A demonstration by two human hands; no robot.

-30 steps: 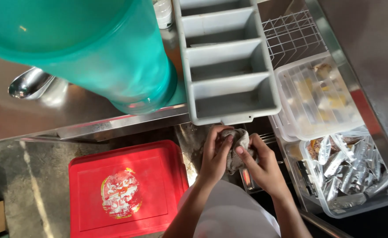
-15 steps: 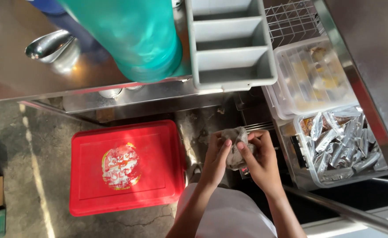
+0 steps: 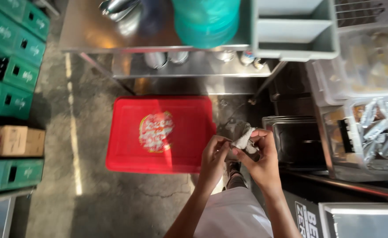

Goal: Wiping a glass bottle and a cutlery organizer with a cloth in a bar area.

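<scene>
The crumpled pale wad (image 3: 243,141) is half hidden between the left hand (image 3: 214,154) and right hand (image 3: 262,158), its kind unclear, while the teal tub (image 3: 207,20) and grey divided tray (image 3: 295,31) are cut off by the top edge.

Hands: I see my left hand (image 3: 214,154) and right hand (image 3: 262,158) pinching a crumpled whitish cloth (image 3: 243,140) between them.
Below: a red crate lid (image 3: 158,134) lies on the concrete floor (image 3: 70,194), just left of the hands.
Far: a steel table (image 3: 92,31) carries a teal bucket (image 3: 206,20) and a grey cutlery tray (image 3: 295,28).
Left: green crates (image 3: 9,66) are stacked.
Right: a clear bin of foil packets (image 3: 379,132).
</scene>
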